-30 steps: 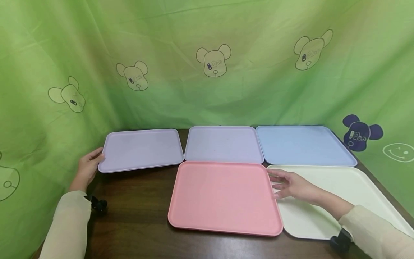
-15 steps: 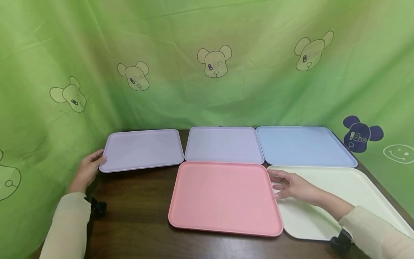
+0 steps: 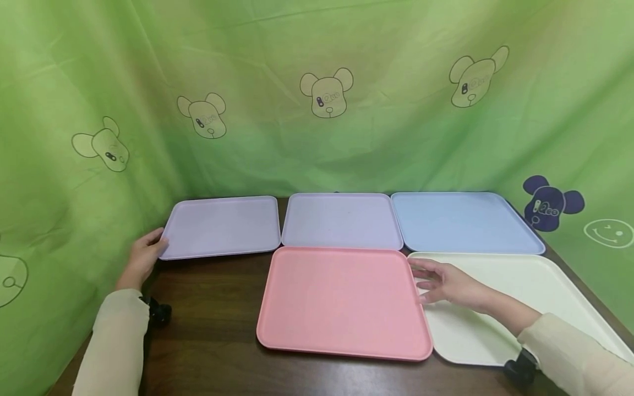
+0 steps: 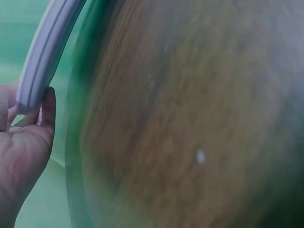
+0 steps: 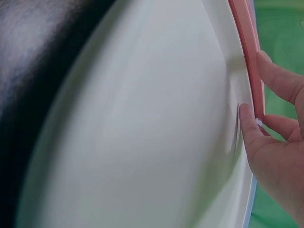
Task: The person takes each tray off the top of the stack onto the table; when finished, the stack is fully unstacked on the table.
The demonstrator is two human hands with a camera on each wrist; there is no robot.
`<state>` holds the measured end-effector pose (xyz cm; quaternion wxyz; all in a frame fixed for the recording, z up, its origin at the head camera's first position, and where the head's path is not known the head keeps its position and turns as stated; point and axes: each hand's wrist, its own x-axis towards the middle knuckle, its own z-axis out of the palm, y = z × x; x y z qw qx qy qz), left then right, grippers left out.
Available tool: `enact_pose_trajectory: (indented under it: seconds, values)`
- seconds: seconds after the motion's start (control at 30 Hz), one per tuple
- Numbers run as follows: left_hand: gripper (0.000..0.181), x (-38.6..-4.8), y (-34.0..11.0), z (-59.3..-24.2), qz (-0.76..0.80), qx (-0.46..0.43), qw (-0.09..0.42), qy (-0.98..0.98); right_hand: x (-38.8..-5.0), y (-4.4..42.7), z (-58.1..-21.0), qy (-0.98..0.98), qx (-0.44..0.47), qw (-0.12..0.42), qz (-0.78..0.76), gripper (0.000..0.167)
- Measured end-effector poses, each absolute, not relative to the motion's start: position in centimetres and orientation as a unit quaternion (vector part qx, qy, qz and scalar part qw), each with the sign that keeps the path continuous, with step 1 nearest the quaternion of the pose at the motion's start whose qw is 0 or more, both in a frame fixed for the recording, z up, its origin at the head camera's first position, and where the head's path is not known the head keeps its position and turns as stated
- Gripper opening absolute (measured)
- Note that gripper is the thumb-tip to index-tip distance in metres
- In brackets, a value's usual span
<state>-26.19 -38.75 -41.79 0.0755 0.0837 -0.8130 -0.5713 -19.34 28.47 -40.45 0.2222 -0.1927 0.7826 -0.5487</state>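
Note:
My left hand (image 3: 143, 254) holds the near left corner of a lavender tray (image 3: 223, 226), thumb on top and fingers behind and under the edge. In the left wrist view the lavender tray's rim (image 4: 47, 57) lies between the thumb and fingers. My right hand (image 3: 449, 285) rests at the right edge of a pink tray (image 3: 344, 302), its fingers extended and spread. In the right wrist view one fingertip touches the pink rim (image 5: 248, 52), another the white tray (image 5: 156, 104). A second lavender tray (image 3: 343, 221) lies right of the held one.
A blue tray (image 3: 465, 223) lies at the back right, behind the white tray. All rest on a dark wooden table (image 3: 208, 324). A green curtain (image 3: 262, 143) with bear prints closes in the back and both sides.
My left hand has shifted right with the left lavender tray; its near left corner has moved right and slightly up in view. The right hand and other trays have stayed put.

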Motion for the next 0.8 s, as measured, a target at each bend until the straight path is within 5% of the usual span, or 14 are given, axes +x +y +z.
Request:
enact_pose_trajectory:
  seconds: [0.8]
  values:
    - [0.060,-27.7,-36.9,-41.8,-0.563,0.068,0.035,-0.823,-19.3,28.5,-40.5,0.795,-0.197,0.215,-0.532,0.092]
